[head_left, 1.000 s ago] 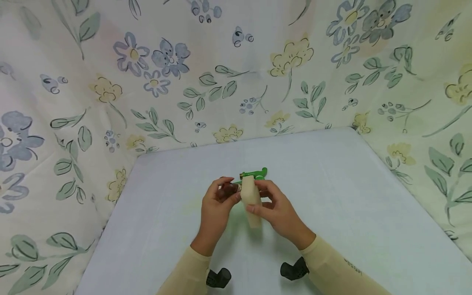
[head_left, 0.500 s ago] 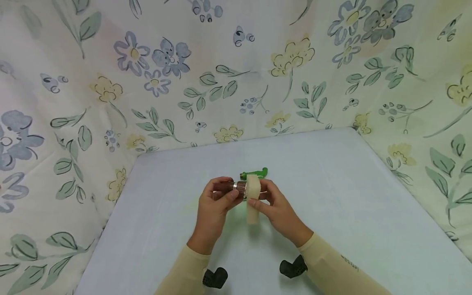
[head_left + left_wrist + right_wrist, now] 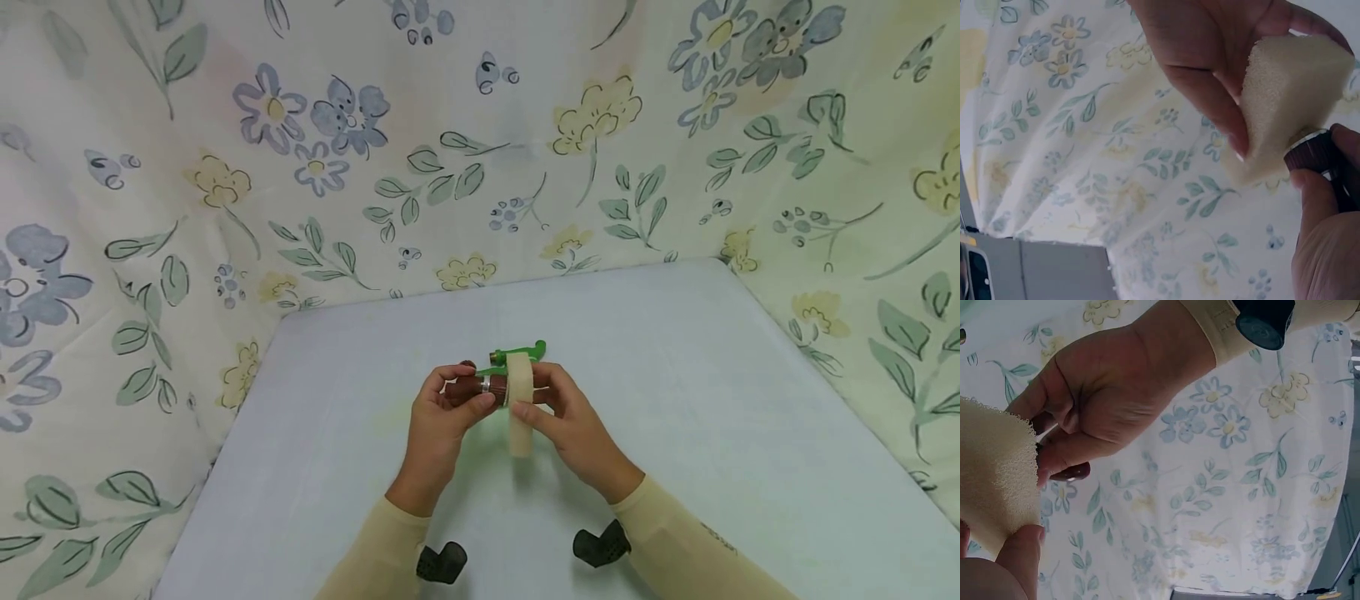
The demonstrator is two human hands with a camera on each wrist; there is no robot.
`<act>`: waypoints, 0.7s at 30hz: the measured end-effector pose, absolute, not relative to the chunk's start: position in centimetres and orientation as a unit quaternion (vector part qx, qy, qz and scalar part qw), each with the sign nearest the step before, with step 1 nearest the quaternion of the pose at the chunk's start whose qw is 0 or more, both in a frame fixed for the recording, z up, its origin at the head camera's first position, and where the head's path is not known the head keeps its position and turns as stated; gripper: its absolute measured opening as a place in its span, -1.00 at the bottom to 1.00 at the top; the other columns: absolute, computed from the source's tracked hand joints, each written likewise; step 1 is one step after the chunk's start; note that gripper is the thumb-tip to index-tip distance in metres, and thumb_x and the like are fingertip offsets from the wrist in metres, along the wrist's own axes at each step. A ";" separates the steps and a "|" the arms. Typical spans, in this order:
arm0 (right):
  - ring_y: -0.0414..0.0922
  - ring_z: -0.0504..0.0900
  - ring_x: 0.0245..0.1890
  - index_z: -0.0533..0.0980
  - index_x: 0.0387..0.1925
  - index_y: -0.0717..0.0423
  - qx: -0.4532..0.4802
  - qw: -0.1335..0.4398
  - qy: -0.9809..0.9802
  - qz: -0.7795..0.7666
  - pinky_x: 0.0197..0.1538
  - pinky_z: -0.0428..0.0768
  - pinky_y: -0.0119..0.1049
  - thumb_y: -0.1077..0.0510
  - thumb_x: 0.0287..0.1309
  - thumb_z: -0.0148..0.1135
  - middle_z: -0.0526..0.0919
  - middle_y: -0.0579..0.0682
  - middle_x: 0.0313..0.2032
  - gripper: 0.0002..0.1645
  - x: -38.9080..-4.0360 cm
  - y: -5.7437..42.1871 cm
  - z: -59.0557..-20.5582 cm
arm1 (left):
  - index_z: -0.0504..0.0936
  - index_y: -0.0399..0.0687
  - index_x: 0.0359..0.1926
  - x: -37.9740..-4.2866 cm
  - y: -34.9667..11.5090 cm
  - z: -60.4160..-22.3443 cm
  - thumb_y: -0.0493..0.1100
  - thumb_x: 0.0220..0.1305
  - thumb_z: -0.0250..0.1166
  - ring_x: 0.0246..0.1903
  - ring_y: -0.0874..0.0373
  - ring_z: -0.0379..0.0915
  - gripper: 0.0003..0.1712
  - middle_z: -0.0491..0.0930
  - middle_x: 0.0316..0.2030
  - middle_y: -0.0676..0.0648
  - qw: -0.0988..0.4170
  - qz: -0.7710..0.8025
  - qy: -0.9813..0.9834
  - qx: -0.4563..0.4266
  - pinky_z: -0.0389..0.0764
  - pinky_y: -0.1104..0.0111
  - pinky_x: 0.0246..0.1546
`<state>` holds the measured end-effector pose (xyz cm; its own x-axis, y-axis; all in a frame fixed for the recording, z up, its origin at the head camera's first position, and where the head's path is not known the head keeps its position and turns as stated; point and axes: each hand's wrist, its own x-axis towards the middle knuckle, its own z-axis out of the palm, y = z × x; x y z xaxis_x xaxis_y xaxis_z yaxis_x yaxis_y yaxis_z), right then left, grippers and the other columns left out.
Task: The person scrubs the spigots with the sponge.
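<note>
My left hand (image 3: 437, 433) holds a dark brown, tube-like thing (image 3: 467, 387) with a silver ring and a ribbed end. In my right hand (image 3: 573, 425) is a cream sponge block (image 3: 521, 425), gripped between thumb and fingers. The brown thing's ribbed end (image 3: 1307, 153) meets the sponge's face (image 3: 1291, 87) in the left wrist view. A dark, rounded, shiny part (image 3: 1072, 472) of the brown thing shows below the left hand in the right wrist view. Just beyond the hands lies a green thing (image 3: 519, 353) with a brass-coloured end and a curved tip, partly hidden behind the sponge.
A pale cloth-covered table (image 3: 660, 350) spreads beneath the hands. Floral fabric (image 3: 525, 167) hangs behind it and along both sides. Each wrist carries a black camera (image 3: 442, 563) near the sleeve cuff.
The sponge has turned edge-on to the head view and shifted slightly right. The brown thing's silver ring and ribbed end, earlier mostly covered by the fingers, have come into view against the sponge.
</note>
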<state>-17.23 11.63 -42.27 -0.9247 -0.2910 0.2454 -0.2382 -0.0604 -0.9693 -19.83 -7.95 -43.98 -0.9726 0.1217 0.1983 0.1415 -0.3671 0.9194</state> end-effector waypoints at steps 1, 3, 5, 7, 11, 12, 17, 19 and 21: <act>0.15 0.39 0.04 0.27 0.26 -0.01 -0.198 0.013 0.685 -0.701 -0.04 0.54 -0.06 0.18 0.30 0.21 0.40 0.04 0.11 -0.45 -17.2 11.7 -42.1 | 0.35 -0.40 0.12 -19.9 -8.0 -44.1 -0.39 0.02 0.46 -0.04 -0.13 0.49 -0.34 0.41 0.02 -0.48 0.007 -0.817 -0.565 -0.117 0.56 0.05 -0.09; 0.13 0.39 0.05 0.27 0.27 -0.01 -0.204 0.003 0.685 -0.699 -0.02 0.53 -0.05 0.21 0.29 0.21 0.39 0.02 0.13 -0.44 -17.1 11.8 -41.8 | 0.37 -0.36 0.10 -19.9 -7.9 -44.3 -0.40 0.02 0.46 -0.04 -0.13 0.50 -0.37 0.46 -0.01 -0.41 0.010 -0.814 -0.568 -0.120 0.57 0.05 -0.09; 0.12 0.38 0.06 0.26 0.27 -0.01 -0.208 -0.002 0.683 -0.700 -0.02 0.54 -0.05 0.23 0.28 0.21 0.39 0.04 0.13 -0.43 -17.0 11.8 -41.5 | 0.39 -0.32 0.09 -20.0 -7.9 -44.4 -0.39 0.02 0.46 -0.05 -0.13 0.51 -0.40 0.49 -0.04 -0.37 0.014 -0.811 -0.572 -0.122 0.57 0.05 -0.10; 0.12 0.38 0.07 0.26 0.28 -0.01 -0.209 -0.001 0.678 -0.704 -0.02 0.54 -0.05 0.24 0.28 0.20 0.38 0.05 0.14 -0.42 -17.0 11.8 -41.3 | 0.42 -0.28 0.07 -20.0 -7.9 -44.5 -0.39 0.02 0.46 -0.05 -0.14 0.51 -0.42 0.48 -0.04 -0.41 0.017 -0.810 -0.574 -0.121 0.58 0.05 -0.11; 0.14 0.35 0.09 0.25 0.29 0.01 -0.211 0.002 0.670 -0.711 -0.02 0.54 -0.04 0.26 0.28 0.19 0.36 0.08 0.15 -0.41 -16.9 11.6 -41.2 | 0.45 -0.21 0.06 -19.9 -7.8 -44.4 -0.36 0.01 0.48 -0.04 -0.16 0.50 -0.43 0.39 0.03 -0.51 0.020 -0.810 -0.575 -0.115 0.58 0.06 -0.10; 0.15 0.35 0.09 0.25 0.29 0.01 -0.211 0.002 0.669 -0.713 -0.02 0.54 -0.03 0.27 0.28 0.19 0.35 0.09 0.15 -0.41 -17.0 11.6 -41.3 | 0.45 -0.21 0.06 -19.8 -7.8 -44.4 -0.36 0.01 0.48 -0.03 -0.16 0.49 -0.43 0.37 0.06 -0.51 0.019 -0.810 -0.575 -0.113 0.57 0.06 -0.10; 0.16 0.34 0.07 0.22 0.30 0.01 -0.207 0.010 0.676 -0.707 -0.02 0.51 0.00 0.23 0.29 0.19 0.35 0.10 0.15 -0.40 -17.0 11.5 -41.7 | 0.43 -0.27 0.07 -19.6 -7.9 -44.5 -0.32 0.00 0.50 -0.02 -0.15 0.49 -0.39 0.42 0.07 -0.40 0.021 -0.803 -0.588 -0.095 0.58 0.10 -0.09; 0.16 0.34 0.07 0.22 0.30 0.00 -0.202 0.016 0.681 -0.704 -0.02 0.51 0.01 0.20 0.30 0.20 0.35 0.09 0.14 -0.40 -17.0 11.5 -41.8 | 0.41 -0.31 0.08 -19.6 -8.0 -44.5 -0.32 -0.01 0.50 -0.03 -0.13 0.51 -0.37 0.45 0.04 -0.37 0.023 -0.800 -0.592 -0.093 0.59 0.12 -0.09; 0.15 0.35 0.07 0.22 0.30 0.01 -0.197 0.023 0.687 -0.700 -0.02 0.50 0.00 0.19 0.29 0.21 0.37 0.08 0.12 -0.40 -17.0 11.4 -42.0 | 0.39 -0.35 0.08 -19.5 -8.1 -44.5 -0.33 -0.01 0.50 -0.05 -0.13 0.52 -0.36 0.47 0.01 -0.39 0.027 -0.799 -0.593 -0.098 0.59 0.12 -0.10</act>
<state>-16.99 11.38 -41.99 -0.9217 -0.3018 0.2437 -0.2380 -0.0562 -0.9696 -19.53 -8.07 -44.53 -0.9793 0.0737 0.1883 0.1587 -0.2965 0.9418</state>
